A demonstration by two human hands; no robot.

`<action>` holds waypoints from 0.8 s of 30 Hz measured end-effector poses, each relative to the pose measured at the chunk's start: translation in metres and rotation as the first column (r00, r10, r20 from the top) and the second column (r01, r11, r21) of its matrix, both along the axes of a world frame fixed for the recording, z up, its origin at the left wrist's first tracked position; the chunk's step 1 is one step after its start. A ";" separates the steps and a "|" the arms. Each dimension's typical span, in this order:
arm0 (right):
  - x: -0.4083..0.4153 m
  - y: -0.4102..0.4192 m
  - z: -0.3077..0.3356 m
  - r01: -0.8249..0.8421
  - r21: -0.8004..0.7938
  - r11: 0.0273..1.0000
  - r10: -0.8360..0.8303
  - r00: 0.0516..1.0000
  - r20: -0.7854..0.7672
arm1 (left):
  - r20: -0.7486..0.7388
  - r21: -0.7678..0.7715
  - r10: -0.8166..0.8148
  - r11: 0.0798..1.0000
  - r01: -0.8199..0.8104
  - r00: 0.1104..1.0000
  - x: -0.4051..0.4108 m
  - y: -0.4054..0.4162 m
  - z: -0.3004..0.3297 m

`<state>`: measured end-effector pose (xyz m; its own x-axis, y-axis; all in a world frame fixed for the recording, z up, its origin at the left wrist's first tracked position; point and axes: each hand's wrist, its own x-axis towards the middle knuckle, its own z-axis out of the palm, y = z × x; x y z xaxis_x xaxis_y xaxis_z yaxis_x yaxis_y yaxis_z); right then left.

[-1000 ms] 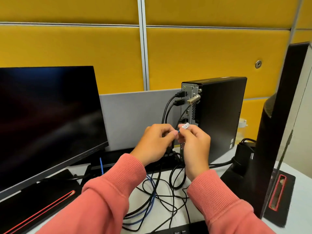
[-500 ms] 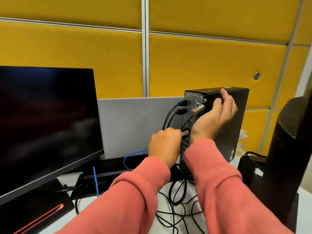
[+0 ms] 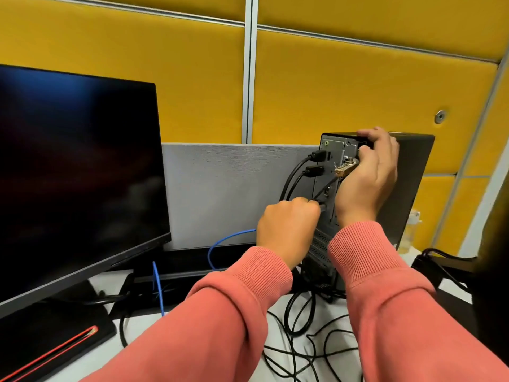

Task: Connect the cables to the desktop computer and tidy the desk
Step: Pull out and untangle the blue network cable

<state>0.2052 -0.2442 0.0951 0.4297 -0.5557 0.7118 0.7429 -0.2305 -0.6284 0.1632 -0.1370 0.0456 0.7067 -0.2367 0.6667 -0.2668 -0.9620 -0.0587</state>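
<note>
The desktop computer (image 3: 407, 188) is a slim black tower standing upright on the white counter (image 3: 278, 365), its grey rear port panel turned toward the person. Two black plugs sit in the upper ports of that panel, one above the other, just above the left hand (image 3: 287, 230). A brass-coloured fitting (image 3: 344, 169) juts from the panel beside the right hand (image 3: 369, 175).

The left hand is curled into a fist at the panel's lower ports, its fingertips against a small connector whose shape is hard to make out. A blue cable (image 3: 220, 244) loops out from behind this fist and runs down to the left. The right hand grips the tower's top rear corner, fingers hooked over the top edge and thumb down on the back panel.

Below both hands a loose tangle of thin black cables (image 3: 303, 351) spreads over the counter, too interwoven to count. Left of the hands stands one dark monitor (image 3: 77, 175), its lower edge well above the counter. Behind the hands a low grey divider (image 3: 234, 188) closes off the back of the counter, with yellow wall panels (image 3: 358, 86) above. To the right of the right hand a dark object fills the frame's edge, leaving a narrow gap beside the tower.
</note>
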 end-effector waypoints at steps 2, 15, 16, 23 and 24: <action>0.004 -0.002 0.002 0.008 -0.014 1.000 -0.008 1.000 0.022 | 0.010 -0.019 -0.015 1.000 0.015 1.000 0.004 -0.001 -0.002; 0.005 0.008 -0.004 0.094 -0.094 0.991 -0.088 0.994 0.066 | -0.012 -0.111 -0.015 0.994 0.014 1.000 0.017 -0.004 -0.013; 0.006 0.008 -0.001 0.110 -0.087 0.990 -0.105 0.993 0.062 | -0.010 -0.103 -0.014 0.995 0.013 1.000 0.017 -0.004 -0.012; 0.005 0.008 0.002 0.186 -0.141 0.972 -0.180 0.982 0.057 | -0.044 -0.050 -0.020 0.999 0.018 0.999 0.015 -0.008 -0.007; 0.004 0.008 0.003 0.185 -0.137 0.973 -0.180 0.982 0.053 | -0.045 -0.031 -0.021 0.999 0.020 0.999 0.014 -0.007 -0.006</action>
